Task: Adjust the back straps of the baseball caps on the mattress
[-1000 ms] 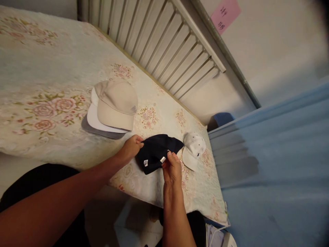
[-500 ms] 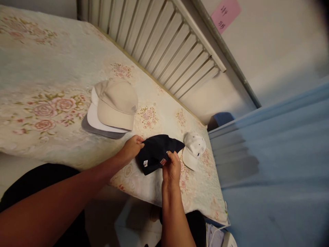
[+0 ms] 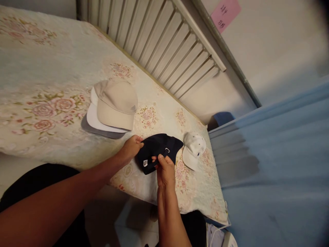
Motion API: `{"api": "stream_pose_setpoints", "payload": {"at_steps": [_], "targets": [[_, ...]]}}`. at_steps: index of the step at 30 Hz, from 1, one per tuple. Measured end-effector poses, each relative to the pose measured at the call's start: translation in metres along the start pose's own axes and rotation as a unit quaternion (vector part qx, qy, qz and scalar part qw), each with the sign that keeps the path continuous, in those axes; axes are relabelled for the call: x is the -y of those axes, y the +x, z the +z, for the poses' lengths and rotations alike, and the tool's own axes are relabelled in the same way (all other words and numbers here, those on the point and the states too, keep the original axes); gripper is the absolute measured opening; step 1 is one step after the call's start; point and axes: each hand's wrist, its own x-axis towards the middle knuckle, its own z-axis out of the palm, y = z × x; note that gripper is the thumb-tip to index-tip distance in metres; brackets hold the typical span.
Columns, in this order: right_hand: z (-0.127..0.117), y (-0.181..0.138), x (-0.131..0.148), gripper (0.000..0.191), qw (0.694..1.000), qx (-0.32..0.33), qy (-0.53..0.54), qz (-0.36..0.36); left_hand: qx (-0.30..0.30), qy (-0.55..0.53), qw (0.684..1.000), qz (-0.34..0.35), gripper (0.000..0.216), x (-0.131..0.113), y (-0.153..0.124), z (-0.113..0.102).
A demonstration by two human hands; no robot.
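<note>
A black baseball cap point(image 3: 154, 147) is held between my two hands above the flowered cover, its back strap toward me. My left hand point(image 3: 133, 146) pinches the cap's edge on the left. With thumb and fingers closed, my right hand point(image 3: 165, 167) grips the strap, just below a small metal buckle point(image 3: 167, 150). A white label point(image 3: 145, 163) shows at the cap's lower left. Left of the cap lies a stack of caps, a beige cap point(image 3: 117, 103) on top, a white one and a grey one under it. To the right sits another white cap point(image 3: 194, 147).
A bed or table with a flowered cover point(image 3: 154, 187) bears the caps. Metal bars point(image 3: 159, 41) run along its far side. A blue curtain point(image 3: 272, 164) hangs at the right, and a pink note point(image 3: 225, 13) is on the wall.
My right hand has shifted left and slightly down along the back strap, uncovering the metal buckle. My left hand keeps its place on the black cap. The other caps have not moved.
</note>
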Motion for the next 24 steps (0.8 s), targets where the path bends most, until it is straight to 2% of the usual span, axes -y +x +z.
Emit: {"api": "stream_pose_setpoints", "payload": {"at_steps": [8, 17, 20, 24], "targets": [[0.005, 0.004, 0.004, 0.023, 0.998, 0.025, -0.005, -0.051, 0.025, 0.002, 1.000, 0.009, 0.017, -0.005, -0.004, 0.000], [0.006, -0.004, -0.003, 0.027, 0.998, 0.054, 0.016, -0.009, 0.008, -0.010, 1.000, 0.014, 0.016, -0.006, -0.005, -0.001], [0.006, -0.004, 0.001, 0.025, 0.998, 0.059, 0.032, 0.009, 0.009, 0.008, 0.999, 0.033, 0.017, -0.004, -0.005, -0.001], [0.007, 0.002, 0.009, 0.029, 0.994, 0.098, 0.044, 0.036, 0.002, 0.052, 0.996, 0.078, 0.022, 0.001, -0.010, -0.002]]}}
